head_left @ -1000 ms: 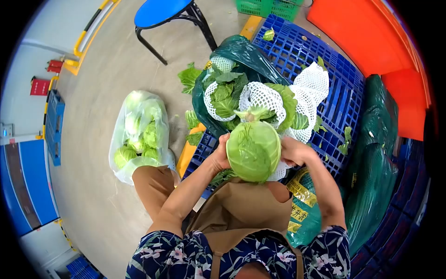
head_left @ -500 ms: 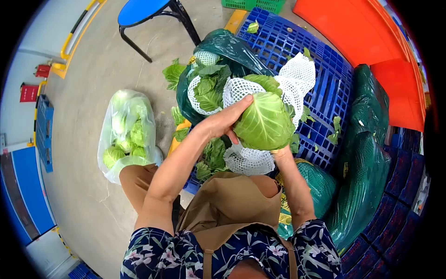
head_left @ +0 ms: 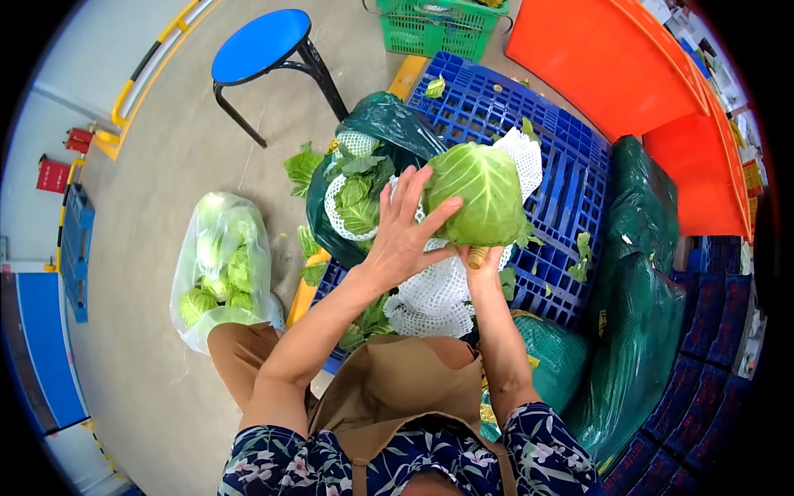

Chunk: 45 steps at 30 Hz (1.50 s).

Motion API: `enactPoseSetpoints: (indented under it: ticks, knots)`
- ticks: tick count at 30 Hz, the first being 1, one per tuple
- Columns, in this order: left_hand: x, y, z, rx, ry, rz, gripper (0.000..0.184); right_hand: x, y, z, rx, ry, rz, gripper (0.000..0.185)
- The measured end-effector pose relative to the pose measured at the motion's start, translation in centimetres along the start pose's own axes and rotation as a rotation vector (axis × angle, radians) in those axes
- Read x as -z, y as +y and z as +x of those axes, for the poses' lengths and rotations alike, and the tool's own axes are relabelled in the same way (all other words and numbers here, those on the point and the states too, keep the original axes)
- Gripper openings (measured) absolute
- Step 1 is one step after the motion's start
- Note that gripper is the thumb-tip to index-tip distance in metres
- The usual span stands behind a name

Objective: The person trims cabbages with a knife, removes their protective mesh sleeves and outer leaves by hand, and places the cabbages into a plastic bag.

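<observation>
A green cabbage (head_left: 475, 194) is held up over the blue pallet, its veined outer leaf towards me. My right hand (head_left: 488, 269) supports it from below, mostly hidden behind it. A short tan, ribbed piece (head_left: 477, 257) shows at that hand; I cannot tell what it is. At the cabbage's left side, my left hand (head_left: 405, 227) has its fingers spread, and the fingertips are close to or touching the leaf. White foam netting (head_left: 434, 298) lies below the hands. Just left of them, an open dark green bag (head_left: 322, 198) holds netted cabbages (head_left: 358, 205).
The blue pallet (head_left: 571, 182) carries loose leaf scraps. A clear bag of cabbages (head_left: 219, 264) stands on the floor at left, near a blue stool (head_left: 263, 45). Full green bags (head_left: 633, 331) and orange bins (head_left: 604, 66) line the right side; a green crate (head_left: 434, 29) stands behind.
My left hand has come off the cabbage's top and spread its fingers at its left side. The cabbage is slightly higher, and the tan piece now shows beneath it.
</observation>
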State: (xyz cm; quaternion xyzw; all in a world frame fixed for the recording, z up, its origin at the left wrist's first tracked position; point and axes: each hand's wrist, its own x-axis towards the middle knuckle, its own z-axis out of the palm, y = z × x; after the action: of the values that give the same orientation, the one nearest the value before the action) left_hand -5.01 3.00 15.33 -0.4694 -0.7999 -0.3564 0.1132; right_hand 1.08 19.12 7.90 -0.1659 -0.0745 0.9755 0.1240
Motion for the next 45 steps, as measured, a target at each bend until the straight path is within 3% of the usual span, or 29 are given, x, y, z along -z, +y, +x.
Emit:
enactPoseSetpoints:
  ticks: [1,4,5,8,9,13,15,18,19,21,24,26,30,33,35,37,38,40,42,43,45]
  knots:
    - [-0.1,0.0,1.0,-0.018,0.029,-0.019,0.086,-0.5,0.1,-0.2,0.017,-0.007,-0.007,0.057]
    - [0.7,-0.9,2.5,-0.324,-0.048,0.015,0.068,-1.0,0.0,-0.8,0.009,-0.022,-0.005,0.056]
    - [0.9,-0.4,2.7,-0.304,-0.003,-0.064,0.050,-0.7,-0.2,-0.8,-0.030,-0.027,0.013,0.056]
    - [0.8,-0.8,3.8,-0.510,-0.020,-0.005,0.041,0.2,-0.1,-0.8,-0.082,-0.021,0.116,0.057]
    - [1.5,0.0,4.4,-0.524,0.027,-0.001,0.030,-0.2,0.1,-1.1,-0.061,0.024,0.133,0.058]
    - [0.4,1.0,6.7,-0.520,0.226,-0.114,0.024,2.4,0.8,-1.2,-0.015,0.026,0.102,0.071]
    - [0.3,1.8,7.5,-0.459,0.262,-0.132,0.029,2.6,0.7,-1.2,-0.002,0.071,-0.051,0.082]
    - [-0.6,2.5,9.1,-0.353,0.445,-0.190,0.028,3.4,0.4,-0.5,-0.067,-0.020,0.146,0.079]
    - [-0.4,3.0,10.0,-0.313,0.500,-0.208,0.027,2.6,0.3,-0.8,-0.071,-0.130,0.122,0.066]
    - [-0.6,3.4,11.4,-0.294,0.546,-0.230,0.020,1.3,0.4,-0.7,-0.073,-0.201,0.120,0.066]
    - [-0.5,1.4,12.2,0.003,0.582,-0.114,0.017,1.7,1.0,-0.4,-0.056,-0.208,0.125,0.065]
    - [0.6,0.6,13.8,0.388,0.672,-0.512,0.016,2.8,1.5,-0.2,-0.057,-0.213,0.128,0.064]
    - [-0.9,-7.9,14.4,0.300,0.861,-0.075,0.018,4.8,1.9,-2.3,-0.096,-0.245,0.023,0.063]
    - [-2.3,-12.0,11.4,0.382,0.738,0.075,0.021,4.5,1.2,-4.3,-0.158,-0.321,-0.106,0.062]
    - [-5.0,-11.3,7.7,0.288,0.558,0.012,0.023,5.3,0.3,-5.0,-0.192,-0.359,-0.205,0.061]
    - [-6.3,-9.0,4.1,0.324,0.056,-0.230,0.028,10.7,0.0,-5.1,-0.020,-0.156,-0.365,0.060]
    - [-5.9,-7.0,3.1,0.439,-0.171,-0.339,0.044,12.8,-0.2,-5.5,0.103,-0.009,-0.462,0.060]
    - [-4.6,-4.6,2.1,0.238,-0.168,-0.621,0.080,11.9,-1.5,-5.3,0.040,-0.041,-0.217,0.057]
    - [-2.5,-0.4,2.0,-0.052,-0.220,-0.554,0.105,8.8,-3.3,-4.6,-0.020,-0.086,0.026,0.054]
    - [-0.9,2.6,2.3,-0.112,-0.407,-0.322,0.098,6.9,-4.1,-4.7,-0.145,-0.037,0.167,0.055]
    - [-2.1,4.4,1.9,-0.284,-0.335,-0.200,0.081,6.7,-3.5,-4.8,-0.104,-0.044,0.141,0.056]
